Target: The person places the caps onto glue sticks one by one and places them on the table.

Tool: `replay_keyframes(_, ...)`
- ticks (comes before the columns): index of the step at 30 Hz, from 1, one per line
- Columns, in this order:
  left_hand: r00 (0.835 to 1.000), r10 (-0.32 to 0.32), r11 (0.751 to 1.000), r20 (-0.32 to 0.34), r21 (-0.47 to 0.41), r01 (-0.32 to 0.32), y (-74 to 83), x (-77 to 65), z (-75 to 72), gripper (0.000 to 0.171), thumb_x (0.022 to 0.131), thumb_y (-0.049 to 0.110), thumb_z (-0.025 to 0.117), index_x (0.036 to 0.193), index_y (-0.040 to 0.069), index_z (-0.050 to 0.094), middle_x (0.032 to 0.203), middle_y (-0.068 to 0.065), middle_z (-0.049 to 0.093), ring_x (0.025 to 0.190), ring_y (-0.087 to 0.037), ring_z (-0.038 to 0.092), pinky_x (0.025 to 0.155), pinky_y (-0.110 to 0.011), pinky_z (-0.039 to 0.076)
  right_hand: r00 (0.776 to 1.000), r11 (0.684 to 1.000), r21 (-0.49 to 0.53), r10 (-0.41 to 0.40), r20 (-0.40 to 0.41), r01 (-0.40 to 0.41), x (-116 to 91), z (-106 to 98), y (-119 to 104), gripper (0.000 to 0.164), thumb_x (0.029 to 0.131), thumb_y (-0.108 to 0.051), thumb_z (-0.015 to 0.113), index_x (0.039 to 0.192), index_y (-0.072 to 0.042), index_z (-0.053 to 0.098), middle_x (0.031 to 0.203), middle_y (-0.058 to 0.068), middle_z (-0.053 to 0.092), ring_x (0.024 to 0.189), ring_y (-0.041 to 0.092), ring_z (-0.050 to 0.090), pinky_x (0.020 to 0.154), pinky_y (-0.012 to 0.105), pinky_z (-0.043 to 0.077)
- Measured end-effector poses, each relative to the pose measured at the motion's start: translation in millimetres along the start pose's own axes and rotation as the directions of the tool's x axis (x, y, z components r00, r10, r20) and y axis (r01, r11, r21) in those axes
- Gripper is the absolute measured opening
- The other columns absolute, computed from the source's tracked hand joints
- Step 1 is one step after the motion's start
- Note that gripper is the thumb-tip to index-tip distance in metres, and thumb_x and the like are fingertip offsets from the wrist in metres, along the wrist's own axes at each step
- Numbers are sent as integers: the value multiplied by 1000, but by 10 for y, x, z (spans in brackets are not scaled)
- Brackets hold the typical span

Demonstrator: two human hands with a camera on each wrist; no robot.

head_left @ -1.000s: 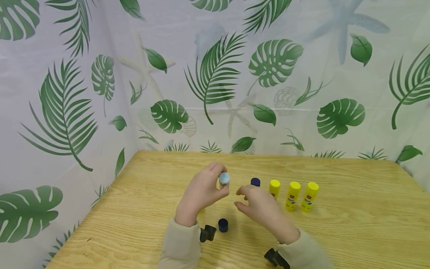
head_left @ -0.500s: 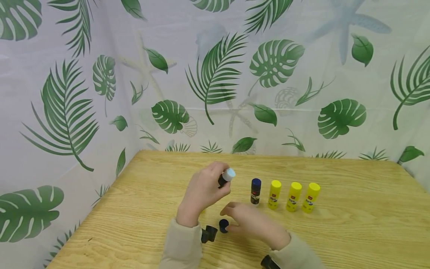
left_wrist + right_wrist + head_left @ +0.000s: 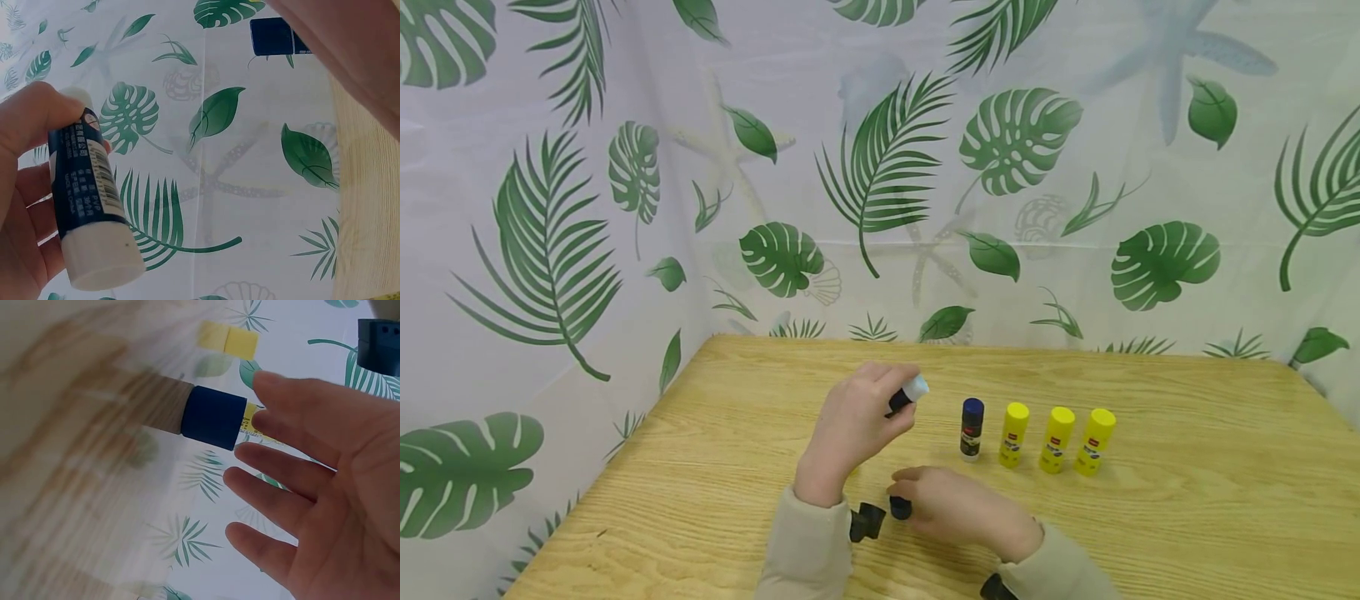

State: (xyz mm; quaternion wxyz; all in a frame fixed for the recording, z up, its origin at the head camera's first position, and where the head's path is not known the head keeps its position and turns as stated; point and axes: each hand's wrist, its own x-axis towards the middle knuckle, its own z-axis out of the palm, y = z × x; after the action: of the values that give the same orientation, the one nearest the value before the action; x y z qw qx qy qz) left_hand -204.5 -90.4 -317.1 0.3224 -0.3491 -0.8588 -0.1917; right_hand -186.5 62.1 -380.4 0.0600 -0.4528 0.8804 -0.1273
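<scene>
My left hand (image 3: 857, 425) holds a dark blue glue stick (image 3: 87, 181) above the table, tilted, with the thumb near one white end. Its other white end points to the right in the head view. Lower down, my right hand (image 3: 955, 508) is at a small dark blue cap (image 3: 900, 508) standing on the table. In the right wrist view the fingers are spread and nearly straight, their tips right beside the cap (image 3: 214, 417).
To the right stand a dark glue stick with a blue cap (image 3: 972, 429) and three yellow glue sticks (image 3: 1011, 435) in a row. A bit of yellow (image 3: 853, 472) shows behind the left wrist. A leaf-patterned sheet (image 3: 880, 308) hangs behind the wooden table (image 3: 1210, 467).
The right hand has moved down and left from near the standing blue-capped glue stick to the cap. In the left hand, the glue stick has tipped to the right.
</scene>
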Motion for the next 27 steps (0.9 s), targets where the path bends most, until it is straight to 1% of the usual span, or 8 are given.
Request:
replay_keyframes(4, 1000, 6, 1000, 11, -21, -6, -2, 1, -6, 28, 77, 11, 64, 105, 9, 62, 92, -3, 61, 73, -12, 56, 60, -24, 47, 1000, 1000, -5, 4, 20, -4, 2, 5, -14, 33, 79, -12, 66, 111, -6, 60, 115, 10, 55, 99, 17, 55, 82, 29, 44)
replay_keyframes(9, 999, -5, 999, 43, -49, 7, -4, 1, -16, 30, 78, 10, 64, 108, 8, 60, 94, -4, 61, 73, -12, 58, 61, -24, 47, 1000, 1000, -11, 1, 27, 0, 6, 25, -13, 33, 78, -12, 66, 110, -6, 60, 113, 8, 57, 99, 16, 55, 82, 28, 44)
replay_keyframes(13, 999, -18, 999, 47, -26, 19, -5, 2, -31, 32, 77, 11, 66, 107, 7, 60, 96, -4, 61, 74, -12, 60, 62, -24, 48, 1000, 1000, -7, 0, 23, 1, 5, 42, -2, 33, 78, -11, 66, 109, -6, 61, 111, 7, 57, 98, 16, 55, 82, 29, 44)
replay_keyframes(17, 998, -34, 999, 46, -7, 34, -5, 6, -43, 25, 75, 12, 67, 99, 7, 60, 89, -2, 62, 67, -10, 58, 58, -23, 47, 1000, 1000, -1, -1, 23, 1, 6, 45, 2, 32, 77, -11, 66, 109, -6, 61, 109, 5, 58, 97, 14, 55, 81, 28, 44)
replay_keyframes(19, 998, -38, 999, 46, -6, 38, -3, 7, -47, 22, 75, 12, 68, 95, 8, 60, 86, -1, 61, 64, -10, 57, 56, -22, 46, 1000, 1000, 8, 1, 24, -1, 8, 42, 5, 31, 77, -10, 67, 107, -6, 61, 106, 4, 59, 93, 13, 56, 78, 27, 45)
replay_keyframes(22, 998, -45, 999, 49, -9, 45, -4, 8, -51, 21, 74, 12, 69, 93, 8, 60, 85, -1, 61, 64, -10, 56, 56, -22, 45, 1000, 999, 31, 16, 20, -17, 13, 32, 11, 28, 75, -9, 67, 103, -5, 62, 99, 3, 59, 85, 10, 56, 73, 25, 45)
replay_keyframes(27, 996, -61, 998, 59, -26, 63, -5, 4, -56, 21, 74, 12, 69, 93, 8, 60, 87, -2, 60, 68, -11, 57, 59, -23, 47, 996, 996, 39, 81, 20, -82, 8, 13, 21, 22, 73, -8, 70, 93, -7, 63, 89, 1, 59, 75, 8, 53, 65, 24, 45)
